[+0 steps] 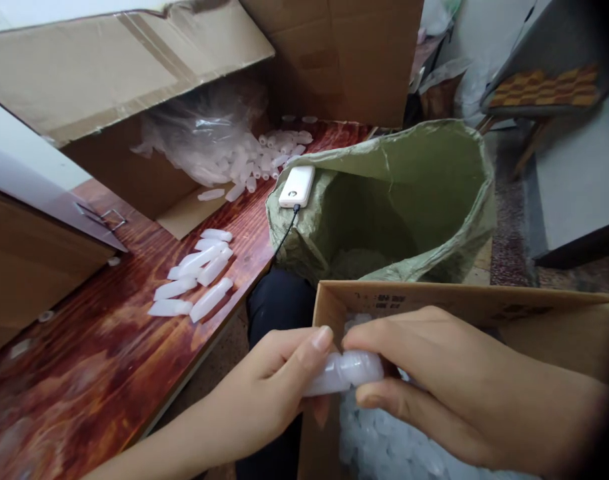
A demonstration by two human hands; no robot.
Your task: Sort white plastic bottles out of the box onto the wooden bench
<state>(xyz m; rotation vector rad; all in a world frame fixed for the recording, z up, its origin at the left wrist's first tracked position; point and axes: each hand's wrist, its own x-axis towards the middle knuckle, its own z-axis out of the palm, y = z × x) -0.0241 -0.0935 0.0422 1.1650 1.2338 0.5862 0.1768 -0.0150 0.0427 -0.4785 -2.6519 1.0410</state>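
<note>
Head view: left hand [279, 373] grips smooth, translucent white plastic tube [329, 377], five o'clock; right hand [429, 373] pinches its rounded end above brown cardboard box [329, 300]. Tapered, frosted-white plastic pieces [212, 300] lie on glossy red-brown wood-grain table [104, 347], between eight and nine; green woven sack [424, 160] gapes toward two.
</note>
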